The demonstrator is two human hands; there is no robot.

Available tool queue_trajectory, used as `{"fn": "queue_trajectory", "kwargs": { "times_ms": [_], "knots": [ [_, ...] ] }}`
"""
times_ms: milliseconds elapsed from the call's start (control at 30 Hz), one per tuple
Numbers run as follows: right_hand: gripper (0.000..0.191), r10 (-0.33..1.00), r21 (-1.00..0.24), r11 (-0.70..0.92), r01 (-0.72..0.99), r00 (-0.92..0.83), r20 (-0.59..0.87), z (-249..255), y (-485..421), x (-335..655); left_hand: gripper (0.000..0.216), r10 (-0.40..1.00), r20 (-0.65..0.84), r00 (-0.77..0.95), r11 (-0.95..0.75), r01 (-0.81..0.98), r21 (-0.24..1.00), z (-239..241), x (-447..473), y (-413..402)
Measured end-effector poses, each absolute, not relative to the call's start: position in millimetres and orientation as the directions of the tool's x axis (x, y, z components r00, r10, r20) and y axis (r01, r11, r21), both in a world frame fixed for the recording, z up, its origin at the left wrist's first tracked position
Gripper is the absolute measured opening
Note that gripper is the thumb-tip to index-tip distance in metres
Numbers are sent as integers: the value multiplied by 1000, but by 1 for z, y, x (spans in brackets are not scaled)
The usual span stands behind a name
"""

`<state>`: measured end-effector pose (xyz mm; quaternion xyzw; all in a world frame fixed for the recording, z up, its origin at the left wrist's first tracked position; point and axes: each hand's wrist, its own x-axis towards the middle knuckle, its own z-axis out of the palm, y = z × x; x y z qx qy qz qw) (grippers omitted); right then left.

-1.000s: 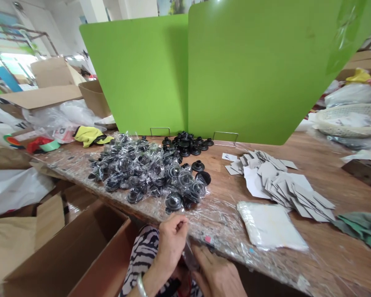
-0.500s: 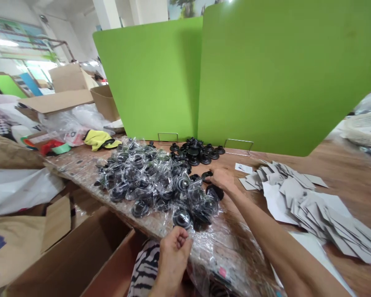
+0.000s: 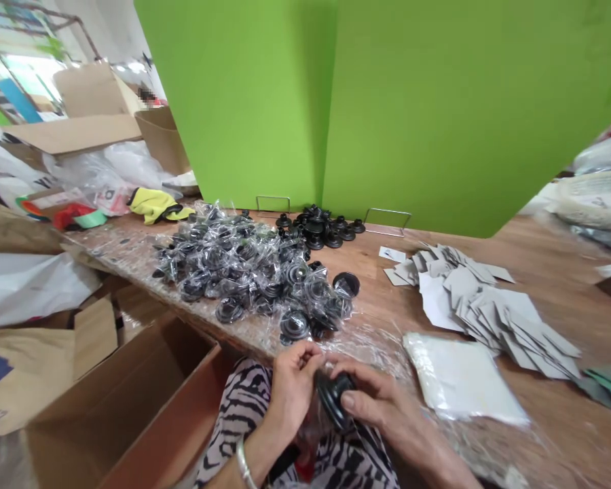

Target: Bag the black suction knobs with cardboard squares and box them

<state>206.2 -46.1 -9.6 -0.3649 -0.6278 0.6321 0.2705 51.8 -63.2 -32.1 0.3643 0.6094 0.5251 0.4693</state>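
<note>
Close to my lap, my right hand (image 3: 387, 397) grips a black round stepped disc with a hub (image 3: 330, 399), tilted on its edge. Just left of it, the fingers of my left hand (image 3: 292, 384) are pinched on a clear plastic bag (image 3: 313, 418), which hangs beside the disc. Whether the disc's edge is inside the bag, I cannot tell. Beyond my hands lies a heap of similar black discs in clear bags (image 3: 244, 261). Unbagged black discs (image 3: 316, 231) are clustered behind it, and one lone disc (image 3: 346, 282) lies at the heap's right side.
A stack of clear bags (image 3: 463, 377) lies to the right, with grey cards (image 3: 489, 305) scattered behind it. Green boards (image 3: 412, 115) stand upright at the back of the wooden table. An open cardboard box (image 3: 127, 407) is below the table's left edge; a yellow cloth (image 3: 155, 204) lies far left.
My right hand has come back from the discs near the table's middle to my left hand, now holding a black disc. The view has tilted downward, showing the bag stack fully.
</note>
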Motion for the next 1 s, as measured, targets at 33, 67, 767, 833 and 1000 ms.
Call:
{"fn": "queue_trajectory", "kwargs": {
  "times_ms": [33, 67, 767, 833, 1000],
  "knots": [
    [25, 809, -989, -115, 95, -569, -149, -19, -58, 206, 12, 940, -227, -257, 219, -58, 974, -32, 53, -66],
    [26, 836, -986, -139, 89, -524, -165, -27, -66, 206, 12, 939, -266, -219, 259, -60, 964, -32, 54, -69],
    [26, 925, -689, 336, 641, -87, 370, -70, -78, 208, 13, 999, -6, -53, 11, 85, 996, -28, 83, -75],
    [28, 951, -767, 285, 574, -66, 304, -61, -74, 216, 13, 999, 0, -40, 3, 86, 996, -24, 81, -71],
    [29, 996, -958, -85, 273, 21, -83, -37, -67, 232, 10, 992, -16, 126, -26, 330, 943, -16, 79, -66]
  ]
}}
